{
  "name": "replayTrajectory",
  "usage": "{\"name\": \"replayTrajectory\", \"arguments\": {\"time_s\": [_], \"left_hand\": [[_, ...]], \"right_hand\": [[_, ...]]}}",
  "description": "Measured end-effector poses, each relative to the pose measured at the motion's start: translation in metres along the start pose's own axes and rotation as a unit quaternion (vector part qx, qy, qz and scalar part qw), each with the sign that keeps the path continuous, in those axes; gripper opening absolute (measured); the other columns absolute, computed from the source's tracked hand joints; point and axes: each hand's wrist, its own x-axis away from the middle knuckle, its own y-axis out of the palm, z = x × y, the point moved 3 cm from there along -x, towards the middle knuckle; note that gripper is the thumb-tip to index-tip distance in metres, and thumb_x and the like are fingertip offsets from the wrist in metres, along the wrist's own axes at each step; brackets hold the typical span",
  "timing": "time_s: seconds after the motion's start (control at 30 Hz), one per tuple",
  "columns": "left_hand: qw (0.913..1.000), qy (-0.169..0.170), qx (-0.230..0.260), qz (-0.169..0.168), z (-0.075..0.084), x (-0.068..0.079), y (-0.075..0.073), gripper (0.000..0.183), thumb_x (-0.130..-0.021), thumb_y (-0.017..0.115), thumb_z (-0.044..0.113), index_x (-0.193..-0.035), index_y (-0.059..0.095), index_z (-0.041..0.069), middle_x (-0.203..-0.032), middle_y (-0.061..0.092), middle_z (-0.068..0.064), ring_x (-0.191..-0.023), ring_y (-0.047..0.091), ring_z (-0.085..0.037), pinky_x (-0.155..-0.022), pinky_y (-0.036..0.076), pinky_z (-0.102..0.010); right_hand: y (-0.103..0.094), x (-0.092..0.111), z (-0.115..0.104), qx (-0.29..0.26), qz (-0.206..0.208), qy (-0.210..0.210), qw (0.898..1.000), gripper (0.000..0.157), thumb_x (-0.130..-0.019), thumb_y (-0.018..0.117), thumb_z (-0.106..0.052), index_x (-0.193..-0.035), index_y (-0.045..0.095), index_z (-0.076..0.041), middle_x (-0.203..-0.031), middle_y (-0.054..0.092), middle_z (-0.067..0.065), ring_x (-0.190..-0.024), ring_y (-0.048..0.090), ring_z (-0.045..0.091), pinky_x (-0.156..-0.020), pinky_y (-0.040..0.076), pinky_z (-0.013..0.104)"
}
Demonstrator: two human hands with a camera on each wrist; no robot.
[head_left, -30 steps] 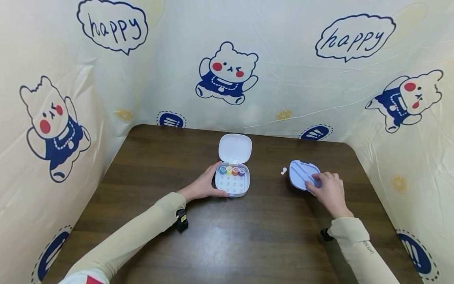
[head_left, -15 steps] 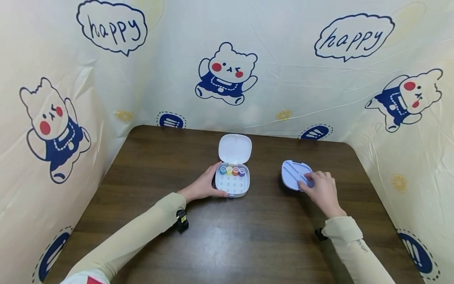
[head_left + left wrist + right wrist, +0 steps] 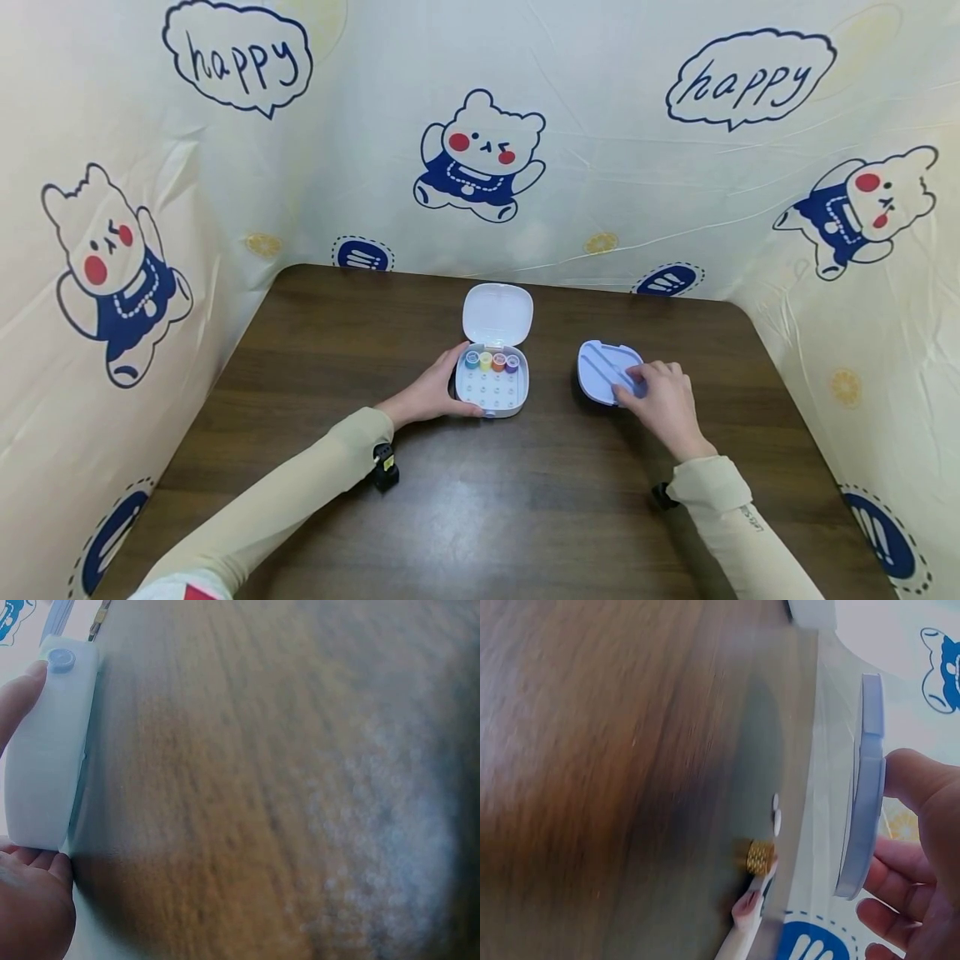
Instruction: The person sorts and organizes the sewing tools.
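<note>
My left hand (image 3: pixel 431 392) grips the left side of a small white box (image 3: pixel 491 412), its thumb at the front by the round latch (image 3: pixel 61 659). The box's hinged lid (image 3: pixel 497 312) stands raised at the back. Several coloured cylinders (image 3: pixel 485 361) line the back row inside, with rows of small pegs in front. My right hand (image 3: pixel 667 408) pinches the right edge of a lavender-blue grooved tray (image 3: pixel 603 371). In the right wrist view this tray (image 3: pixel 864 802) is held above the table. Its underside is hidden in the head view.
Under the tray, the right wrist view shows small white pieces (image 3: pixel 776 816), a gold ring-shaped thing (image 3: pixel 760 857) and a blurred pinkish thing (image 3: pixel 746 907) on the dark wooden table (image 3: pixel 465 500). A printed curtain (image 3: pixel 600 183) surrounds the table's back and sides.
My right hand has moved left with the lavender-blue tray, towards the white box. The white pieces seen earlier beside the tray are now hidden in the head view. My left hand stays put.
</note>
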Motion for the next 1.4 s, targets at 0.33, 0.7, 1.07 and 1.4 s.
{"name": "replayTrajectory", "arguments": {"time_s": [0.33, 0.7, 1.07, 1.4], "left_hand": [[1.0, 0.005, -0.002, 0.0, 0.002, 0.0, 0.0, 0.125, -0.076, 0.093, 0.046, -0.167, 0.014, 0.014, -0.165, 0.027, -0.017, -0.148, 0.036, -0.031, -0.121, 0.03, -0.051], [1.0, 0.009, 0.001, 0.002, 0.006, -0.001, -0.002, 0.125, -0.076, 0.094, 0.043, -0.167, 0.014, 0.013, -0.165, 0.028, -0.018, -0.148, 0.036, -0.031, -0.122, 0.03, -0.051], [1.0, 0.009, 0.004, -0.001, 0.006, 0.0, -0.002, 0.124, -0.076, 0.094, 0.04, -0.167, 0.015, 0.011, -0.165, 0.028, -0.019, -0.148, 0.036, -0.032, -0.122, 0.029, -0.05], [0.9999, 0.01, 0.004, -0.003, 0.003, 0.001, -0.001, 0.125, -0.075, 0.094, 0.041, -0.166, 0.015, 0.01, -0.163, 0.029, -0.019, -0.146, 0.038, -0.032, -0.121, 0.03, -0.05]], "right_hand": [[0.007, -0.004, -0.02, -0.004, -0.004, -0.013, 1.0, 0.041, -0.087, 0.083, -0.032, -0.108, 0.075, 0.002, -0.106, 0.071, 0.021, -0.101, 0.052, 0.038, -0.086, 0.039, 0.051], [0.015, -0.009, -0.043, -0.012, -0.01, -0.034, 0.999, 0.042, -0.086, 0.083, -0.035, -0.108, 0.076, 0.0, -0.104, 0.071, 0.018, -0.101, 0.053, 0.036, -0.088, 0.04, 0.051], [0.022, -0.011, -0.072, -0.012, -0.008, -0.055, 0.998, 0.04, -0.084, 0.085, -0.035, -0.105, 0.077, -0.002, -0.095, 0.069, 0.012, -0.097, 0.054, 0.035, -0.086, 0.041, 0.052], [0.033, -0.013, -0.094, -0.021, -0.024, -0.064, 0.997, 0.041, -0.085, 0.085, -0.036, -0.107, 0.077, -0.002, -0.1, 0.071, 0.012, -0.097, 0.054, 0.031, -0.084, 0.041, 0.046]]}}
